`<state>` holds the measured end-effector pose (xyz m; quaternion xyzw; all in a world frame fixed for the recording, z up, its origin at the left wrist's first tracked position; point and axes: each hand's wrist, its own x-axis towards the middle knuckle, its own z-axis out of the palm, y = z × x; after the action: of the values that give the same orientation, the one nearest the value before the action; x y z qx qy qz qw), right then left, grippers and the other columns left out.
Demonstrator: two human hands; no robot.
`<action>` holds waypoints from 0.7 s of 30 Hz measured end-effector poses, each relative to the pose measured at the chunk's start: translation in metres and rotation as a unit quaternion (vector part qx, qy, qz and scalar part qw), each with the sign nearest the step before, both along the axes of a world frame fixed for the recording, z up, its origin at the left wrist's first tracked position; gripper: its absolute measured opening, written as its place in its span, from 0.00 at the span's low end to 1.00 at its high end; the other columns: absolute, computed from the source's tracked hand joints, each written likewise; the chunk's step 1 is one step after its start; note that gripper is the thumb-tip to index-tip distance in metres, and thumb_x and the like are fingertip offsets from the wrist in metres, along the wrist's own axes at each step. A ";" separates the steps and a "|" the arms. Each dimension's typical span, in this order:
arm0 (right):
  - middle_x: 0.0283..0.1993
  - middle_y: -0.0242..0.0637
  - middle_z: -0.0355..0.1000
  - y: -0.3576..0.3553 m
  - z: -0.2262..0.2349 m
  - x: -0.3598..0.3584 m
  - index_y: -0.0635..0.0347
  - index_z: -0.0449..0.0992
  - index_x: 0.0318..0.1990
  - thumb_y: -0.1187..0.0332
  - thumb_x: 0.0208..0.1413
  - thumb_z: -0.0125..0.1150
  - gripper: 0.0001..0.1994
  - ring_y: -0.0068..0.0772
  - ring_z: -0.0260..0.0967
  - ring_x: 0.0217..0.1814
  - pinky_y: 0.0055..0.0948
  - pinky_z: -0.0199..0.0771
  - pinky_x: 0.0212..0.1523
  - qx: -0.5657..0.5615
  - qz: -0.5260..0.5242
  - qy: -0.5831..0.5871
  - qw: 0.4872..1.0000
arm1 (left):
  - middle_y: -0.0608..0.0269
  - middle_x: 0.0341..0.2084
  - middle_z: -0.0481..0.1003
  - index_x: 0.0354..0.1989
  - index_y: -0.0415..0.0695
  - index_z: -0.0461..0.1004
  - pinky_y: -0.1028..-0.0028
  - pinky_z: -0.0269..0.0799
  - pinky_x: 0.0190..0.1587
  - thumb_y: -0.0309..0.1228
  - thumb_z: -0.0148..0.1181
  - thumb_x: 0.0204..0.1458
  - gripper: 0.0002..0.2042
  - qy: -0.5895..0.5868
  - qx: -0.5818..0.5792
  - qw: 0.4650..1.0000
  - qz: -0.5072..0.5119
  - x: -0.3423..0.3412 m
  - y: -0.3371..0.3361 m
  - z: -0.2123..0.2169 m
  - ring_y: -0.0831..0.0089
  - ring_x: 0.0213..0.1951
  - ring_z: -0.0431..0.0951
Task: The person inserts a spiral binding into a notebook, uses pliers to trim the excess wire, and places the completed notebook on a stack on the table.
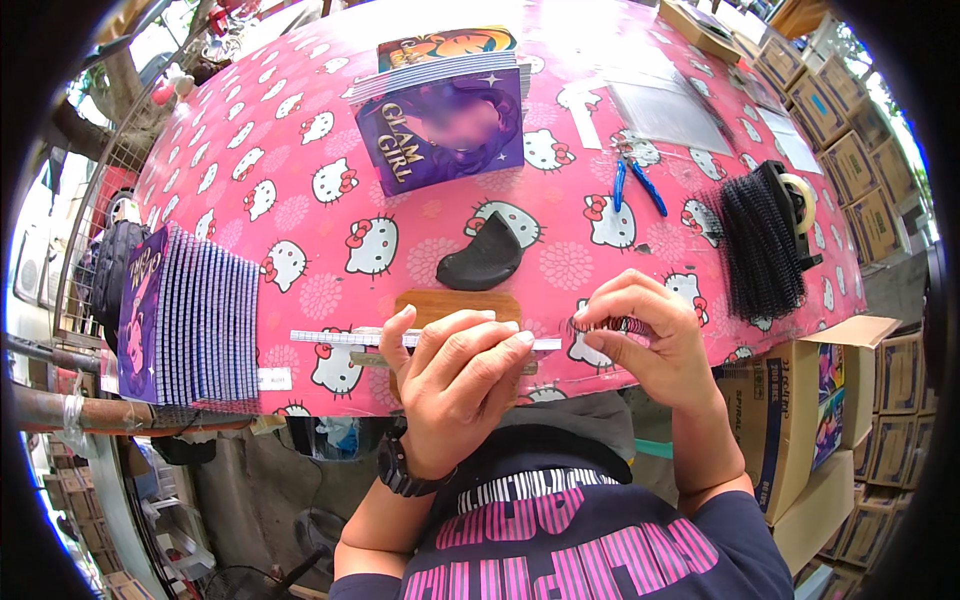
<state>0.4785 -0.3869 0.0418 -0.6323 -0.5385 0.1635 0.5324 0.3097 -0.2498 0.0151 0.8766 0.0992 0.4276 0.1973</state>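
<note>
Thin white strip (330,338) held flat near the tabletop's front edge, at about 6 o'clock in the view, over a small wooden board (458,303). Left hand (455,385) closed around the strip, fingers curled over its top, thumb up at the left side. Right hand (650,335) just at 3 o'clock from it, fingertips pinched shut on a small dark curly piece (612,324), looks like fine hair or lashes; exact kind not clear.

Judging from the layout, well into repeated work: a long row of finished purple cards (195,312) standing on edge at 9 o'clock, another stack of purple cards (445,115) lying at 12 o'clock. Still left, it seems: a thick bundle of black bristly material (762,245) at 2 o'clock, so more pieces to mount.

Beyond the board, at 12 o'clock, a black curved pad (485,258), matte and smooth, shaped like a bean. Blue tweezers (635,183) at 1 o'clock, thin and shiny. Tape dispenser (800,205) behind the black bundle. Clear plastic sleeves (668,110) further up, glossy. Tabletop (290,190) covered in pink printed cloth with white cat faces. Brown cardboard boxes (860,180) stacked at the right.
</note>
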 end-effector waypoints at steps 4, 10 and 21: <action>0.34 0.37 0.73 0.004 0.004 0.002 0.63 0.78 0.39 0.78 0.49 0.65 0.09 0.30 0.72 0.34 0.27 0.73 0.34 0.001 0.037 -0.055 0.998 | 0.75 0.32 0.78 0.35 0.54 0.80 0.62 0.46 0.62 0.29 0.67 0.44 0.09 -0.002 -0.006 1.000 0.003 -0.001 0.000 0.001 0.74 0.40 0.77; 0.33 0.37 0.74 -0.004 0.011 -0.001 0.61 0.75 0.48 0.77 0.49 0.65 0.16 0.30 0.73 0.34 0.28 0.72 0.35 -0.129 0.094 -0.006 0.987 | 0.76 0.35 0.77 0.37 0.54 0.78 0.59 0.45 0.61 0.30 0.67 0.44 0.10 0.018 -0.022 1.000 -0.001 -0.002 -0.003 0.007 0.76 0.41 0.75; 0.40 0.43 0.76 0.042 0.001 0.036 0.60 0.66 0.58 0.68 0.53 0.63 0.25 0.34 0.73 0.40 0.31 0.73 0.44 -0.261 0.157 0.031 0.952 | 0.75 0.32 0.73 0.35 0.52 0.77 0.54 0.40 0.61 0.41 0.62 0.50 0.10 0.118 0.003 0.993 -0.026 0.002 -0.011 0.021 0.74 0.39 0.73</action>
<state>0.5145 -0.3447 0.0423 -0.6510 -0.5526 0.4001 0.3326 0.3121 -0.2612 0.0365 0.9239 0.0979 0.3158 0.1928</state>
